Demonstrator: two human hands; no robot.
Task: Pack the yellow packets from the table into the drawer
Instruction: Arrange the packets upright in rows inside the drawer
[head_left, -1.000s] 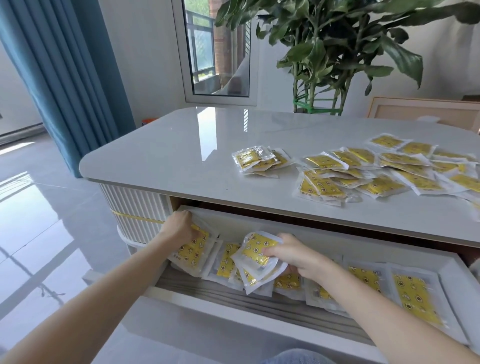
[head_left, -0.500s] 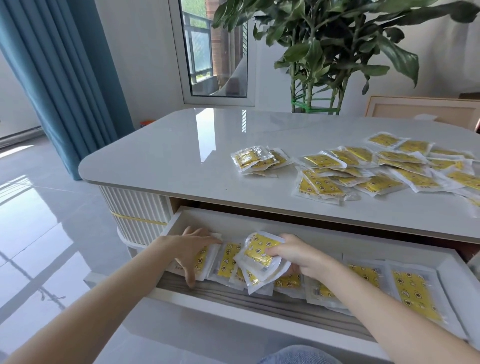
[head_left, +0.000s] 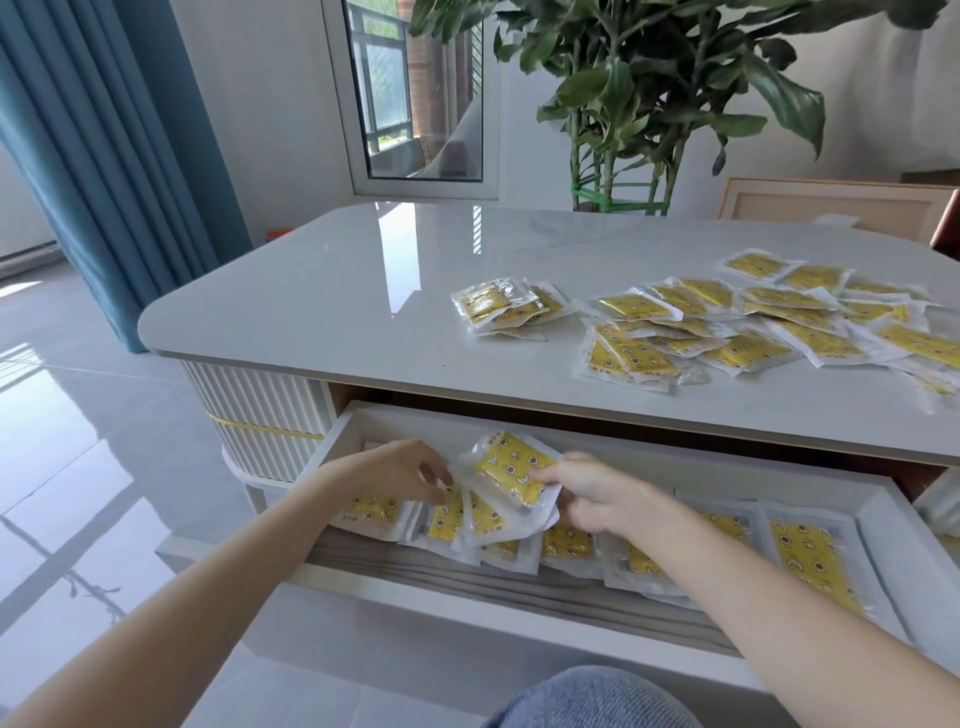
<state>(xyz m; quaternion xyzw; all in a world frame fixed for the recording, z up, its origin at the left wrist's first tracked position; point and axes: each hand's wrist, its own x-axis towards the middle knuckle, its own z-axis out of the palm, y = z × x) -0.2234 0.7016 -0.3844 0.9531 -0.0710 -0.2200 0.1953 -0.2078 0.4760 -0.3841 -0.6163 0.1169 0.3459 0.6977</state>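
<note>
The white drawer (head_left: 613, 434) under the table stands pulled out, and several yellow packets (head_left: 808, 558) lie in a row on its floor. My right hand (head_left: 587, 491) grips a small fanned stack of yellow packets (head_left: 511, 467) above the drawer's left half. My left hand (head_left: 400, 470) reaches in from the left and its fingertips touch the left edge of that stack. On the table top (head_left: 322, 312), a small pile of packets (head_left: 501, 306) and a larger scattered pile (head_left: 753, 325) lie to the right.
A large potted plant (head_left: 639, 104) stands behind the table. A blue curtain (head_left: 104, 135) hangs at the left. A wooden frame (head_left: 831, 205) leans at the back right. My knee in blue jeans (head_left: 592, 699) sits below the drawer front.
My left hand left the packets at the drawer's left end and moved right to the stack in my right hand. The stack rose slightly.
</note>
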